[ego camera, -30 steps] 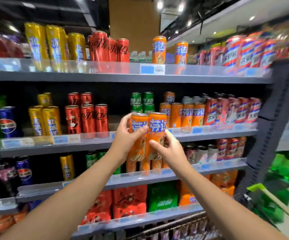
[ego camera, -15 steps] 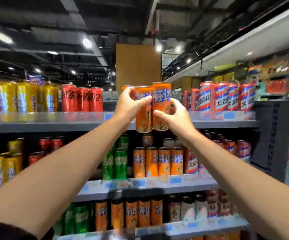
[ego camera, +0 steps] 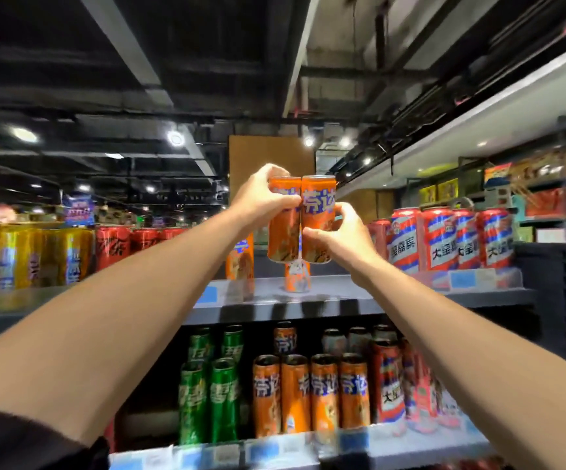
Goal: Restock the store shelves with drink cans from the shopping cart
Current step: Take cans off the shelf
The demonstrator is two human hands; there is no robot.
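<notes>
Two tall orange drink cans are held side by side above the top shelf (ego camera: pixel 342 301). My left hand (ego camera: pixel 263 201) grips the left orange can (ego camera: pixel 283 239). My right hand (ego camera: pixel 340 232) grips the right orange can (ego camera: pixel 318 206). Both cans hang upright a little above the shelf surface. Directly below and behind them stands another orange can (ego camera: pixel 296 278) on the shelf, and one more orange can (ego camera: pixel 240 262) stands to its left, partly hidden by my left forearm. The shopping cart is out of view.
On the top shelf, yellow cans (ego camera: pixel 13 256) and red cans (ego camera: pixel 122 245) stand at the left, red-white-blue cans (ego camera: pixel 444 242) at the right. The shelf below holds green cans (ego camera: pixel 207 398), orange cans (ego camera: pixel 308 391) and more red-white cans (ego camera: pixel 390 385).
Both hands have lifted the two orange cans from the middle shelf's height up to above the top shelf. My view has tilted upward with them.
</notes>
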